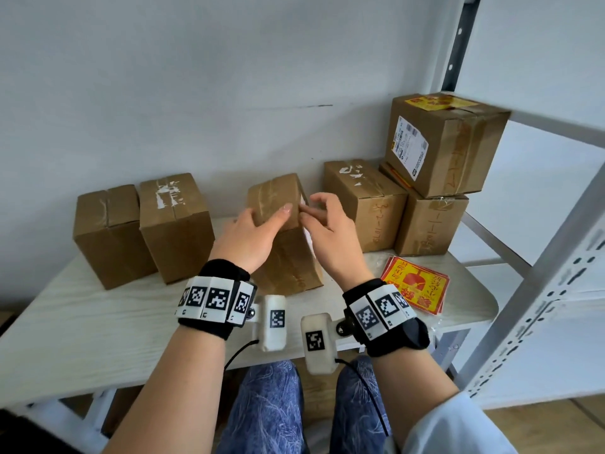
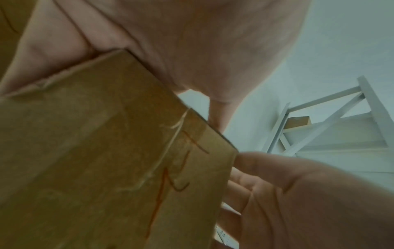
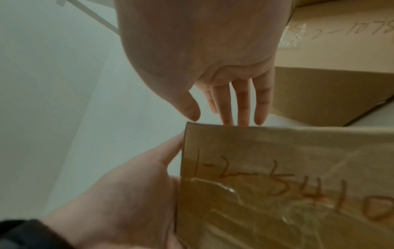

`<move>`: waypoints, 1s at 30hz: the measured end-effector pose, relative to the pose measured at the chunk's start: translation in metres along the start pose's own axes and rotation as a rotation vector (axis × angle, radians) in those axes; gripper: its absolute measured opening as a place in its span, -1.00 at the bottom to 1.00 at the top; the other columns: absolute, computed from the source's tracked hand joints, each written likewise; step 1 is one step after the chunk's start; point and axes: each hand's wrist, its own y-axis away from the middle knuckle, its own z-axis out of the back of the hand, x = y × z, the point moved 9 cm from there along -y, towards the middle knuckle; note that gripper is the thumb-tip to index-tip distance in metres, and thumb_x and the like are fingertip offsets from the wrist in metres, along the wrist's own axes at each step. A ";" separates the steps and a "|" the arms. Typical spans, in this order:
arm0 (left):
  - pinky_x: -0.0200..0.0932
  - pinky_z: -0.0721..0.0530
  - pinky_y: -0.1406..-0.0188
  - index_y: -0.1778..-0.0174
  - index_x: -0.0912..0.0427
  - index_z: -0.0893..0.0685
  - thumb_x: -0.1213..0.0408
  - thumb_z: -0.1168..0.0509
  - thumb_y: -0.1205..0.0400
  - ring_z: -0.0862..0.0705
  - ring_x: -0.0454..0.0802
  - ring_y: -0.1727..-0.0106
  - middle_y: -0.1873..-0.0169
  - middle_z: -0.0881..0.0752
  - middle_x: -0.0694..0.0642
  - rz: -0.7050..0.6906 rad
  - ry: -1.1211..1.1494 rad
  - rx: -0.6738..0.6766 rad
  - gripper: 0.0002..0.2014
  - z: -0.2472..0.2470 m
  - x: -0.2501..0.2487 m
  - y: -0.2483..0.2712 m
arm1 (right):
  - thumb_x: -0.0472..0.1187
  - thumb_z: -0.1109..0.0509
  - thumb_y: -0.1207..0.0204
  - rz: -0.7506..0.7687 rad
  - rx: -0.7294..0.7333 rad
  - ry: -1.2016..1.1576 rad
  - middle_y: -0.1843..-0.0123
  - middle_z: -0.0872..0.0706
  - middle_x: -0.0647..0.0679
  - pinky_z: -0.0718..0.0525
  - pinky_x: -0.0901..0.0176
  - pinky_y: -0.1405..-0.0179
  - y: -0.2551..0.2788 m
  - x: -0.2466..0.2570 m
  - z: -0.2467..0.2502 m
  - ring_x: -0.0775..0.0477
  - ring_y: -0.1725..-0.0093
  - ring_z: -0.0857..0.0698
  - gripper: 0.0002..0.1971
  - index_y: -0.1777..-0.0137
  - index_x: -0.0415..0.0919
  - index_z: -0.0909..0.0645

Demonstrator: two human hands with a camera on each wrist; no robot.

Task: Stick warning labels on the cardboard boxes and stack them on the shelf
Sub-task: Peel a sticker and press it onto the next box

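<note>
A taped cardboard box (image 1: 284,253) (image 2: 95,160) (image 3: 277,185) with orange handwriting stands tilted at the middle of the table (image 1: 98,322). My left hand (image 1: 258,227) grips its upper left side, thumb laid across the top face. My right hand (image 1: 314,211) has its fingertips (image 3: 241,118) touching the box's top right edge, fingers fairly straight. A stack of yellow and red warning labels (image 1: 415,285) lies on the table to the right of my right wrist. Nothing shows in the right hand.
Two boxes (image 1: 108,234) (image 1: 176,224) stand at the left and one (image 1: 363,201) at the right. Beyond it two boxes are stacked; the upper one (image 1: 451,152) carries a yellow label (image 1: 435,103). The grey shelf frame (image 1: 540,257) rises at the far right.
</note>
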 end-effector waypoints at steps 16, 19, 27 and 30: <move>0.05 -0.52 0.02 -0.07 0.16 -0.66 -0.51 0.10 -0.31 -0.63 0.20 0.01 0.02 -0.69 0.26 0.045 0.025 -0.014 -0.14 0.012 0.021 -0.019 | -0.03 -0.32 -0.66 -0.209 0.127 0.320 -0.38 -0.67 -0.16 -0.58 -0.09 -0.38 -0.007 -0.047 -0.020 -0.21 -0.36 -0.63 -0.51 -0.55 -0.13 -0.43; 0.11 -0.64 -0.18 -0.17 0.12 -0.69 -0.70 0.02 -0.19 -0.68 0.21 -0.09 -0.08 -0.73 0.18 0.038 -0.044 -0.053 0.03 0.006 0.008 -0.012 | 0.04 -0.26 -0.69 -0.122 0.066 0.261 -0.33 -0.73 -0.11 -0.59 -0.04 -0.36 -0.012 -0.033 -0.013 -0.15 -0.35 -0.65 -0.60 -0.42 -0.10 -0.62; 0.11 -0.63 -0.20 -0.21 0.01 -0.65 -0.61 0.05 -0.31 -0.64 0.18 -0.20 -0.17 -0.70 0.14 -0.072 -0.263 -0.083 -0.12 -0.017 -0.023 -0.008 | 0.03 -0.21 -0.72 -0.092 0.025 0.140 -0.24 -0.78 -0.01 -0.55 0.14 -0.23 -0.018 -0.026 0.014 -0.04 -0.27 -0.68 -0.65 -0.32 -0.08 -0.70; 0.14 -0.59 -0.26 -0.25 0.02 -0.62 -0.60 0.04 -0.30 -0.60 0.23 -0.27 -0.23 -0.67 0.18 -0.072 -0.289 -0.066 -0.11 -0.022 -0.029 -0.004 | -0.07 -0.30 -0.70 -0.067 0.006 0.184 -0.33 -0.75 -0.04 -0.56 0.19 -0.31 -0.017 -0.028 0.026 -0.01 -0.34 -0.67 -0.63 -0.45 -0.14 -0.63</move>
